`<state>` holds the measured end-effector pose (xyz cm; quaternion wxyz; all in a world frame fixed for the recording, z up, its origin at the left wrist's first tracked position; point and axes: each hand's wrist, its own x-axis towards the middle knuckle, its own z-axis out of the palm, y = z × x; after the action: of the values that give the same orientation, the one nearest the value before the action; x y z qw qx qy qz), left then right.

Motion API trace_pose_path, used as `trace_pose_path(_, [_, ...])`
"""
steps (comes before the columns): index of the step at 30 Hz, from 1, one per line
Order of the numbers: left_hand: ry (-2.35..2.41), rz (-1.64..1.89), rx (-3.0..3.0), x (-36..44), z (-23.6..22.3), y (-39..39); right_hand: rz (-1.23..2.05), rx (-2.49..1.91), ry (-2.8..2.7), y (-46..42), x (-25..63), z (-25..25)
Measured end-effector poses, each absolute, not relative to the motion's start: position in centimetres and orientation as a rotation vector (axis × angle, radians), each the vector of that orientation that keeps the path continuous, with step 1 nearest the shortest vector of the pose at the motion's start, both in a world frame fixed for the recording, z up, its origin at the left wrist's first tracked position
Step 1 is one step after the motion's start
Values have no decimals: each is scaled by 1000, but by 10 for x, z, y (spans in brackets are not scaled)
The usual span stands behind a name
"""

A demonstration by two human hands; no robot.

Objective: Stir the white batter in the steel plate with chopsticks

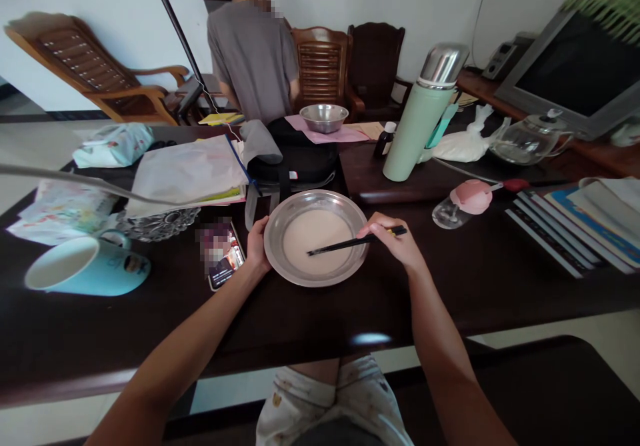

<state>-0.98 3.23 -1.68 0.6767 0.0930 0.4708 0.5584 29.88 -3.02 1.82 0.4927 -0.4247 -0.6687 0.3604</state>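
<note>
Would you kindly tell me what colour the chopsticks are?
The chopsticks are mostly black; they show best in the head view.

Basin [276, 253] on table [310, 326]; phone [229, 269], mug [95, 269] left; books [555, 236] right; flask [420, 126] behind, rightward.

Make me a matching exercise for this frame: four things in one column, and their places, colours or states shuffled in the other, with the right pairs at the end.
Things
1. Large bowl
2. Chopsticks
3. Mug
4. Flask

Places, colours, states
A. Light blue, with a handle
B. Gripped by the right hand, tips in the pale liquid
C. Pale green, with a silver top
D. Held at its rim by the left hand

Right pairs: 1-D, 2-B, 3-A, 4-C
</note>
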Motion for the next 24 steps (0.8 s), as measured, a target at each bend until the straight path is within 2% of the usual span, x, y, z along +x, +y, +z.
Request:
trace_pose_path(6, [1083,1264,205,-9,-14,32,744,-1077,-1600,-29,301,17])
trace_pose_path(11, [1112,1249,196,-6,-8,31,866,-1039,-1546,-31,302,19])
trace_pose_path(18, [1086,1262,211,-8,-11,31,753,-1069,-1594,-30,296,17])
trace_pose_path(24, [1123,1244,194,-6,-6,29,876,-1032,-1564,-32,296,19])
